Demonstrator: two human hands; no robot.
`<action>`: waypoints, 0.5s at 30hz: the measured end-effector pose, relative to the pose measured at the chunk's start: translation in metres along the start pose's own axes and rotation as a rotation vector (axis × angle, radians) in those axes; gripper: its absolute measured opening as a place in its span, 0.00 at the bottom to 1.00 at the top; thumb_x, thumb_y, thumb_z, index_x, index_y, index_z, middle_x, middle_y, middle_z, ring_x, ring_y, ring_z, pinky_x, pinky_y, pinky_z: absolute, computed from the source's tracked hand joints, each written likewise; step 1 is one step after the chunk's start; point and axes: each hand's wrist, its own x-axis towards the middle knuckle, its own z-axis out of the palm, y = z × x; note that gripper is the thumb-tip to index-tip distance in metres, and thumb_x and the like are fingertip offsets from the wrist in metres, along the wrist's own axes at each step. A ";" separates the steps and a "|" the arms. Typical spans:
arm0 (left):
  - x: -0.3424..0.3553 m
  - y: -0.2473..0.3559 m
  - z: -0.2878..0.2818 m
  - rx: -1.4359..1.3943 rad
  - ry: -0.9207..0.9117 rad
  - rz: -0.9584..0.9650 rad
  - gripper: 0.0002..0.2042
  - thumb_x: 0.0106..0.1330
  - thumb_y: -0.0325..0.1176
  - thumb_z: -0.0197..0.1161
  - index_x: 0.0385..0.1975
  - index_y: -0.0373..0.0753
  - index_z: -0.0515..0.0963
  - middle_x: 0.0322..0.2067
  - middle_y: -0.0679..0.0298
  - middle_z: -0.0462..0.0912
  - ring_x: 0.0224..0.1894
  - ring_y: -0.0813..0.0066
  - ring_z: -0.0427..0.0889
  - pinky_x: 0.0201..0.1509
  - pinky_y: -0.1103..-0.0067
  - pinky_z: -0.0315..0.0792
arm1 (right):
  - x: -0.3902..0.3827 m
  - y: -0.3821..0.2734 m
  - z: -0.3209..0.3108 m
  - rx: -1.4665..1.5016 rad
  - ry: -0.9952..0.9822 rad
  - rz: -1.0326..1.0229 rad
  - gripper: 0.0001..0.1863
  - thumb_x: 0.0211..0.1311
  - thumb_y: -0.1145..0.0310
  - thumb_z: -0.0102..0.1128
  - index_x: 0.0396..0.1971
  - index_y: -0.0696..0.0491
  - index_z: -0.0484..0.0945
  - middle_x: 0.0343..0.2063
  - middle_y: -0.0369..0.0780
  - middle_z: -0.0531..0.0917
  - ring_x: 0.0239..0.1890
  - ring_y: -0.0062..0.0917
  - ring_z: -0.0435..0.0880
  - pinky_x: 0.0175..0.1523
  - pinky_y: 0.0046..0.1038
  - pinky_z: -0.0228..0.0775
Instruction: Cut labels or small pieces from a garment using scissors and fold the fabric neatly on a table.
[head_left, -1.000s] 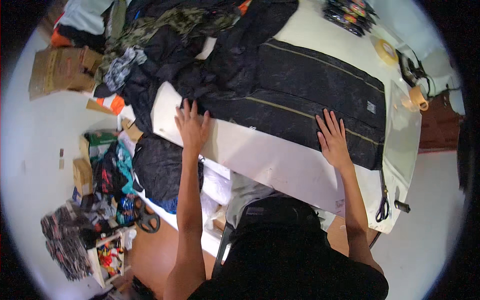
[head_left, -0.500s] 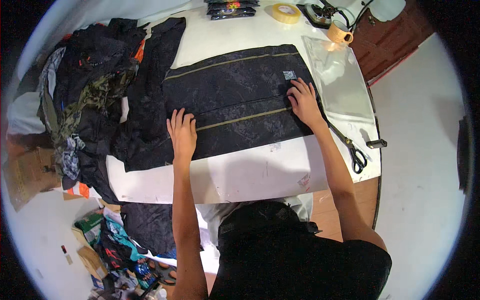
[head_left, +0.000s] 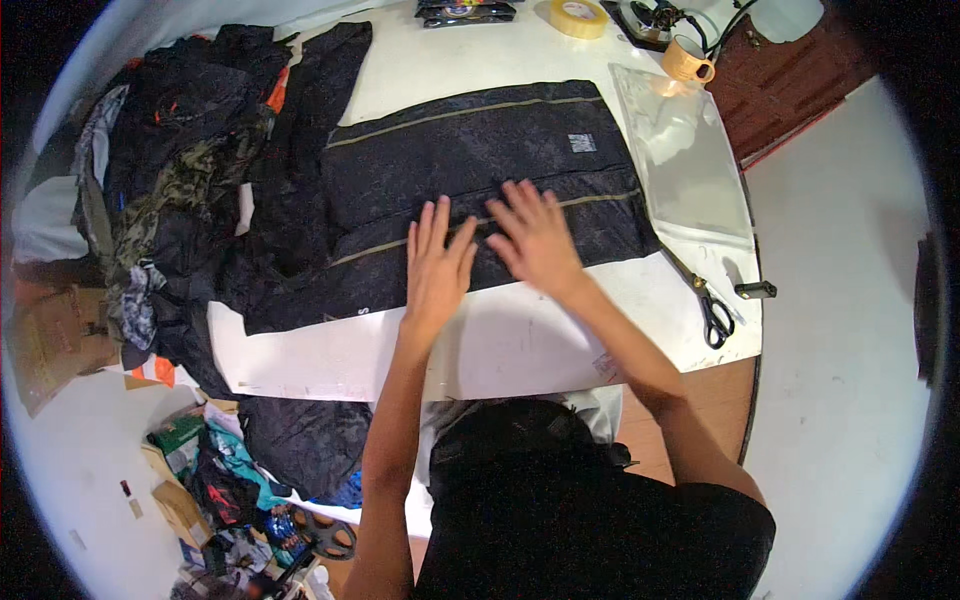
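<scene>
Left hand [head_left: 437, 262]: lay flat, fingers spread, grip released, on the dark garment [head_left: 480, 190].
Right hand [head_left: 536, 238]: flat on the garment too, grip released, just beside the left hand.
Scissors [head_left: 712, 312]: on the tabletop [head_left: 500, 340], right of the garment.

White desk [head_left: 520, 345] is pretty loaded: a dark folded garment [head_left: 480, 190] spread flat across the middle, a heap of dark clothes [head_left: 190, 170] on its left end, a clear plastic bag [head_left: 690, 160] on the right, scissors [head_left: 712, 310] by the right edge, tape roll [head_left: 578, 17] and mug [head_left: 688, 62] at the far side.
</scene>
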 end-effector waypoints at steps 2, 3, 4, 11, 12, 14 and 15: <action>-0.003 0.011 0.006 0.021 -0.105 -0.024 0.21 0.68 0.40 0.57 0.60 0.44 0.72 0.67 0.50 0.61 0.70 0.47 0.56 0.70 0.53 0.51 | -0.012 0.000 0.021 -0.024 -0.091 -0.013 0.32 0.68 0.45 0.46 0.63 0.52 0.68 0.67 0.51 0.62 0.70 0.47 0.55 0.72 0.52 0.43; -0.006 0.006 0.002 0.074 -0.139 -0.073 0.23 0.69 0.44 0.56 0.62 0.45 0.70 0.68 0.51 0.59 0.71 0.48 0.54 0.71 0.53 0.49 | -0.013 0.003 0.018 -0.034 -0.107 -0.008 0.32 0.68 0.45 0.46 0.63 0.52 0.68 0.67 0.51 0.62 0.70 0.47 0.55 0.72 0.52 0.43; -0.011 -0.003 -0.004 0.140 -0.140 -0.098 0.27 0.69 0.49 0.55 0.65 0.46 0.67 0.69 0.53 0.58 0.72 0.50 0.54 0.72 0.52 0.47 | -0.011 0.009 0.013 -0.039 -0.073 0.032 0.33 0.67 0.44 0.46 0.63 0.52 0.68 0.67 0.51 0.62 0.70 0.47 0.55 0.72 0.51 0.42; -0.038 -0.064 -0.037 0.243 -0.125 -0.213 0.28 0.68 0.51 0.55 0.66 0.46 0.66 0.69 0.54 0.59 0.72 0.53 0.54 0.73 0.55 0.46 | -0.028 0.082 -0.015 -0.229 -0.026 0.271 0.39 0.66 0.38 0.44 0.67 0.51 0.63 0.69 0.50 0.57 0.72 0.45 0.51 0.73 0.50 0.38; -0.042 -0.071 -0.042 0.243 -0.117 -0.239 0.28 0.68 0.50 0.55 0.66 0.46 0.66 0.69 0.55 0.59 0.72 0.53 0.54 0.73 0.55 0.46 | -0.029 0.085 -0.018 -0.228 -0.025 0.293 0.39 0.66 0.38 0.44 0.67 0.51 0.62 0.70 0.50 0.57 0.72 0.45 0.51 0.73 0.49 0.38; -0.049 -0.084 -0.048 0.271 -0.118 -0.221 0.28 0.69 0.50 0.55 0.66 0.46 0.66 0.69 0.55 0.59 0.72 0.54 0.54 0.73 0.55 0.46 | -0.031 0.085 -0.017 -0.244 -0.037 0.314 0.39 0.66 0.38 0.43 0.68 0.51 0.61 0.70 0.50 0.55 0.73 0.45 0.50 0.73 0.49 0.37; -0.052 -0.086 -0.050 0.294 -0.120 -0.206 0.28 0.69 0.50 0.55 0.66 0.46 0.65 0.69 0.55 0.59 0.72 0.54 0.54 0.73 0.55 0.46 | -0.032 0.082 -0.015 -0.243 -0.038 0.319 0.39 0.66 0.38 0.43 0.68 0.51 0.61 0.70 0.50 0.55 0.73 0.45 0.50 0.73 0.49 0.37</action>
